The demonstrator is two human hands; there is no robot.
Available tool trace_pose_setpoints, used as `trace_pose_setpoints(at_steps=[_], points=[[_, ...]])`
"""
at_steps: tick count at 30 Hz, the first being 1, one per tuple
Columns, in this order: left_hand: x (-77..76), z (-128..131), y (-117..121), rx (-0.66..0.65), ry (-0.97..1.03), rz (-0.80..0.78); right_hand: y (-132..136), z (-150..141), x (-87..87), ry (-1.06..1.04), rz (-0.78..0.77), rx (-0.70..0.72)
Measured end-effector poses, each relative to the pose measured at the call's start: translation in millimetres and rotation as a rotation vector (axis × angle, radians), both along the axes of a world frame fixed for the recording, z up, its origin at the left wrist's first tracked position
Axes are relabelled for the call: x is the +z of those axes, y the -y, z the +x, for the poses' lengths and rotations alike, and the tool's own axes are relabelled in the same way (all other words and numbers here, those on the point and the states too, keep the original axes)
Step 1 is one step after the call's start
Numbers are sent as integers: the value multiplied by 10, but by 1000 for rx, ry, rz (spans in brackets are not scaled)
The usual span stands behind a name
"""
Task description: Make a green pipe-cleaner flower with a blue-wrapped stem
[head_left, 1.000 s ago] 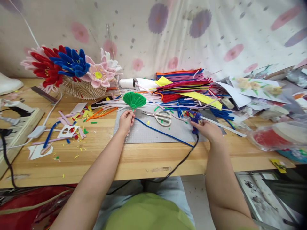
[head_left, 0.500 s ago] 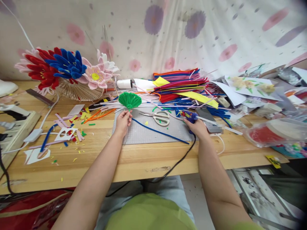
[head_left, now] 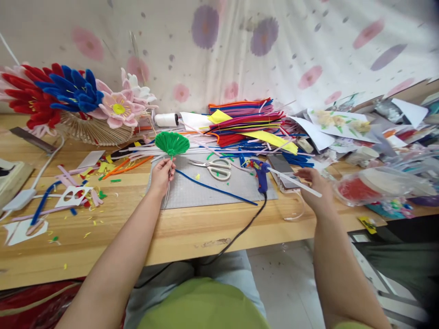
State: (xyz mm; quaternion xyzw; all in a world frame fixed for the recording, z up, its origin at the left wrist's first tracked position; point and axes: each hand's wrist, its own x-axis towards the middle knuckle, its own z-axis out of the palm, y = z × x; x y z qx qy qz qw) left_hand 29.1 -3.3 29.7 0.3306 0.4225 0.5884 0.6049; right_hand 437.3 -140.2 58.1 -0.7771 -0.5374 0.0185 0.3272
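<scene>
Pinches the thin, pale wire stem (head_left: 167, 195) of a bright green, fuzzy, fan-shaped piece (head_left: 172, 142) between thumb and fingers of the left hand (head_left: 163, 174). Grips close under the fan, probably to steady the green piece without crushing its soft edge, and lets the stem trail down beside the palm. Holds the right hand (head_left: 318, 187) well apart from the left, fingers loosely bent beside a long, white, rod-like glue stick (head_left: 291, 179); cannot tell whether touching the stick or not. Has the blue-purple plastic glue gun (head_left: 262, 177) resting left of the right hand, handle turned toward the body, likely for easy grasping, with a black cord (head_left: 240, 233) running over the near edge of the wooden desk (head_left: 171, 237). Has white-handled metal scissors (head_left: 219, 169) lying between the hands, perhaps for reach by either, and a blue fuzzy stem (head_left: 216, 188) stretching rightward from near the left hand. Uses a grey gridded mat (head_left: 206, 200) under both, presumably to guard the surface.
</scene>
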Motion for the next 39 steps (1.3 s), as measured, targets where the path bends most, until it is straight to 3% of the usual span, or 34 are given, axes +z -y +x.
trace_pose_setpoints(at_steps=[4,10,15,22,26,32,39], points=[[-13,-45,-28,22,52,-7,54,128,-34,233,-86,-35],[18,-86,-28,39,143,-29,34,154,-39,239,-173,15],[35,-92,-26,46,143,-48,-30,240,-46,240,-65,3],[-48,-6,-27,128,18,134,-349,253,62,122,-17,65],[-49,-13,-60,134,52,109,-566,260,83,82,-12,139],[15,-128,-99,8,167,-1,-752,353,84,135,-39,197],[55,-162,-103,-83,272,-49,-779,429,88,229,-118,233]])
